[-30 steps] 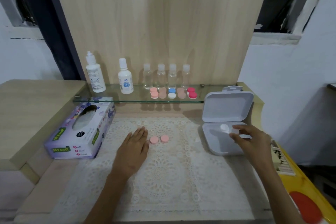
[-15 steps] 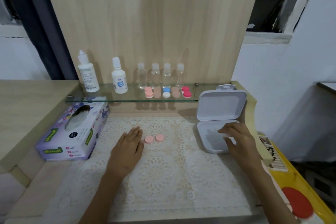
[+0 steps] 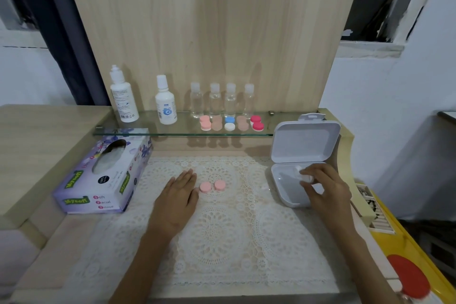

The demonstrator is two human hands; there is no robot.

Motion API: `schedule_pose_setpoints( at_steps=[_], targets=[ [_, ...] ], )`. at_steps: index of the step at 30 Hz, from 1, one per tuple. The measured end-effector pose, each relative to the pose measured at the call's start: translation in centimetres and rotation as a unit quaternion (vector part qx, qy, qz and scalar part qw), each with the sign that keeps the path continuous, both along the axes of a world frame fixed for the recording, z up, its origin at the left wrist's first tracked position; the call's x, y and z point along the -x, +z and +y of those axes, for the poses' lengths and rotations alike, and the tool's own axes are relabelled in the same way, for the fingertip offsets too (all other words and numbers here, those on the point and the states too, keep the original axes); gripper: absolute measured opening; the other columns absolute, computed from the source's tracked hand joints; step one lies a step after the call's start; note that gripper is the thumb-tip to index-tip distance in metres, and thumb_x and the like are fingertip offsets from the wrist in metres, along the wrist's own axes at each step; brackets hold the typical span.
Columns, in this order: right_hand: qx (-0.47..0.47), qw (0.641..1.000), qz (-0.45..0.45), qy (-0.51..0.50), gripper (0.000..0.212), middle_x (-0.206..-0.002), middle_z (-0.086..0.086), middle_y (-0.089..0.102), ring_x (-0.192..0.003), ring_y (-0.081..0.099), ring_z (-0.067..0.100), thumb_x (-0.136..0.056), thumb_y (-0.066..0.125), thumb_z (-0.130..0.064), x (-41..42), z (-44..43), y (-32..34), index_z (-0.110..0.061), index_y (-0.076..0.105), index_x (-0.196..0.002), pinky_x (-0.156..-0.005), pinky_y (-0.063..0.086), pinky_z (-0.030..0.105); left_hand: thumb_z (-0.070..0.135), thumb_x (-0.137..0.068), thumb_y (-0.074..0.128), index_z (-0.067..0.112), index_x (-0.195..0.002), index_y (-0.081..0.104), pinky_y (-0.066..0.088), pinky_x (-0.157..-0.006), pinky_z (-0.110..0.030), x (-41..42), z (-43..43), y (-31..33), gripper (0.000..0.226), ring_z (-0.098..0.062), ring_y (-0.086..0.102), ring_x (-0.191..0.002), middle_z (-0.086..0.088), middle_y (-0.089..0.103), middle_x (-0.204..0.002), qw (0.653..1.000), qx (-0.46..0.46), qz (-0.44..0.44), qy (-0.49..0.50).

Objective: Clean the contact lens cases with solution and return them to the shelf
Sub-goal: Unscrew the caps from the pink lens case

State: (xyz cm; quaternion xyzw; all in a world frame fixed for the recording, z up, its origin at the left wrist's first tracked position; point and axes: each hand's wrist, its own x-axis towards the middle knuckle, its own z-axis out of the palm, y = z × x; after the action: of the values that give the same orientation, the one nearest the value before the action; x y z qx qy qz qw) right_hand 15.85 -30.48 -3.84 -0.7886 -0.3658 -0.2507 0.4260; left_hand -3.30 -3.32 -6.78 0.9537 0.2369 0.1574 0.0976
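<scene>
Fingertips (image 3: 314, 171) of the right hand (image 3: 328, 190) pinch a small white piece (image 3: 304, 176) inside the open white box (image 3: 283, 195), apparently kept there for cleaning. Left hand (image 3: 176, 198) lies flat, relaxed, just beside the pink lens case (image 3: 209, 186) on the lace mat (image 3: 222, 242); other cases (image 3: 230, 123) sit on the glass shelf (image 3: 148, 128).

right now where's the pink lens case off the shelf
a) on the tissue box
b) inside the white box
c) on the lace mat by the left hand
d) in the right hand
C: the pink lens case lies on the lace mat beside the left hand; the right hand pinches a small white piece over the white box.
</scene>
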Motion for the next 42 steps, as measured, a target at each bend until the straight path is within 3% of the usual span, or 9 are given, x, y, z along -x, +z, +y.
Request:
schedule_pose_setpoints(
  at_steps=[5,10,14,23,27,30,33,37,42],
  targets=[
    [-0.088,0.985,0.121,0.084,0.021,-0.089,-0.004,0.066,-0.078,0.061,0.007,-0.077,0.076,-0.01,4.0,3.5,1.8,-0.013,0.071,-0.097,-0.067,0.05,0.017,0.056,-0.076,-0.007,0.01,-0.147,0.029,-0.001,-0.114,-0.019,-0.1,0.1,-0.1,0.091,-0.008,0.016,-0.144,0.001,0.022,-0.156,1.0,0.01,-0.003,-0.006],
    [0.004,0.967,0.185,0.174,0.013,-0.09,-0.015,0.07,-0.083,0.06,0.003,-0.077,0.076,-0.024,7.7,8.1,0.1,-0.03,0.074,-0.088,-0.067,0.044,0.021,0.056,-0.076,-0.007,0.011,-0.147,0.028,-0.003,-0.113,-0.018,0.0,-0.1,0.0,0.091,-0.008,0.015,-0.144,0.002,0.021,-0.156,1.0,0.024,-0.006,-0.008],
    [0.059,0.954,0.253,0.149,0.013,-0.088,-0.01,0.063,-0.083,0.058,0.003,-0.075,0.073,-0.031,9.1,10.2,-0.9,-0.036,0.073,-0.086,-0.076,0.05,0.032,0.055,-0.074,-0.01,0.013,-0.148,0.025,-0.006,-0.112,-0.017,0.0,-0.1,0.1,0.092,-0.006,0.012,-0.145,0.003,0.018,-0.157,1.0,0.02,-0.005,-0.007],
    [0.107,0.953,0.239,0.155,0.027,-0.093,-0.011,0.059,-0.088,0.056,0.002,-0.077,0.072,-0.035,9.3,10.8,-1.8,-0.036,0.069,-0.105,-0.082,0.049,0.03,0.055,-0.075,-0.007,0.012,-0.147,0.028,-0.006,-0.111,-0.016,0.1,-0.1,0.1,0.091,-0.008,0.015,-0.144,0.001,0.021,-0.156,0.999,0.031,-0.018,-0.008],
    [0.092,0.953,0.235,0.169,0.024,-0.086,-0.021,0.058,-0.091,0.053,0.001,-0.075,0.075,-0.028,9.6,10.8,-1.6,-0.031,0.071,-0.099,-0.079,0.047,0.026,0.055,-0.075,-0.006,0.012,-0.148,0.027,-0.006,-0.112,-0.016,0.0,0.0,0.0,0.091,-0.008,0.015,-0.144,0.001,0.021,-0.156,0.999,0.034,-0.017,-0.01],
    [0.087,0.954,0.23,0.174,0.024,-0.09,-0.02,0.063,-0.092,0.049,-0.003,-0.075,0.076,-0.027,9.5,10.8,-1.7,-0.027,0.072,-0.099,-0.075,0.039,0.018,0.055,-0.076,-0.005,0.011,-0.147,0.028,-0.005,-0.113,-0.017,0.0,0.1,-0.1,0.09,-0.008,0.016,-0.144,0.001,0.023,-0.156,0.999,0.037,-0.021,-0.012],
    [0.076,0.954,0.23,0.177,0.025,-0.088,-0.019,0.064,-0.091,0.05,-0.002,-0.074,0.077,-0.023,9.3,10.8,-1.9,-0.025,0.072,-0.098,-0.076,0.041,0.02,0.055,-0.081,-0.001,0.013,-0.147,0.031,-0.004,-0.112,-0.016,0.2,-0.2,0.2,0.084,-0.008,0.016,-0.144,0.001,0.024,-0.156,0.999,0.046,-0.016,-0.013],
    [0.068,0.953,0.24,0.174,0.024,-0.086,-0.02,0.063,-0.09,0.051,-0.002,-0.074,0.077,-0.019,9.4,10.7,-1.9,-0.025,0.073,-0.097,-0.076,0.043,0.022,0.029,-0.099,0.04,0.017,-0.143,0.041,0.02,-0.111,-0.021,0.7,-0.8,1.0,0.045,-0.011,0.027,-0.14,0.002,0.034,-0.152,0.996,0.044,-0.07,0.019],
    [0.07,0.958,0.22,0.172,0.019,-0.085,-0.023,0.061,-0.09,0.052,-0.001,-0.077,0.075,-0.021,9.6,10.6,-1.9,-0.029,0.071,-0.093,-0.077,0.045,0.024,0.014,-0.09,0.056,0.019,-0.123,0.062,0.045,-0.092,-0.03,1.5,-0.5,4.3,0.034,-0.014,0.053,-0.118,0.002,0.06,-0.127,0.979,-0.004,-0.197,0.05]
  ],
)
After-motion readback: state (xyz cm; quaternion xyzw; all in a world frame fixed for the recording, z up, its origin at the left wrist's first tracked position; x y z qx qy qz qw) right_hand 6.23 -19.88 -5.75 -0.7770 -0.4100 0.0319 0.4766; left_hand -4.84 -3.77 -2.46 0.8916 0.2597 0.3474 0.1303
